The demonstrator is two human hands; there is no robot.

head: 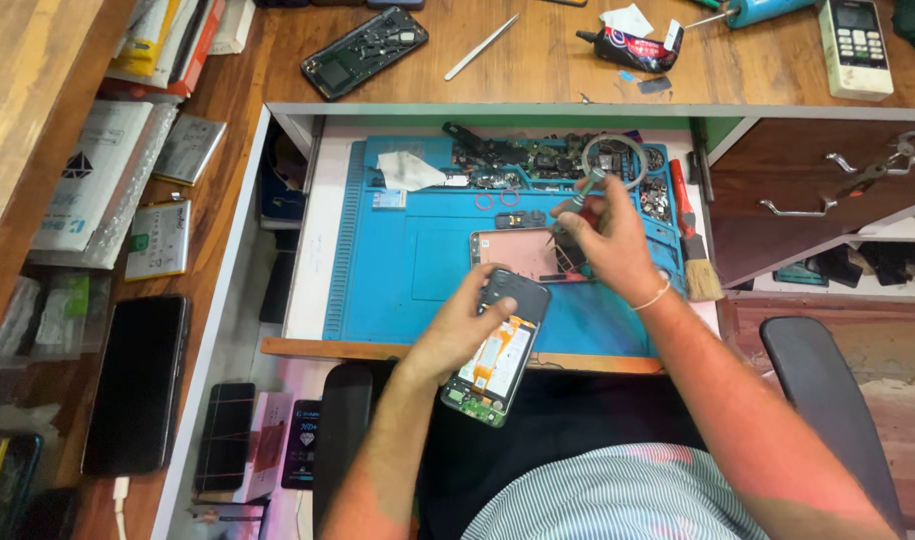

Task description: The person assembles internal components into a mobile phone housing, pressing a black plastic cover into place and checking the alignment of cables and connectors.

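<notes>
Blue repair mat [408, 280] covers the pull-out shelf; over its front edge the left hand [460, 335] grips one opened phone [498, 355]. Right hand [606, 240] closes round one screwdriver [583, 192] above one pink back cover [518, 255]. One brush [693, 245] lies at the mat's right edge, two red rings [496, 200] near its back.
</notes>
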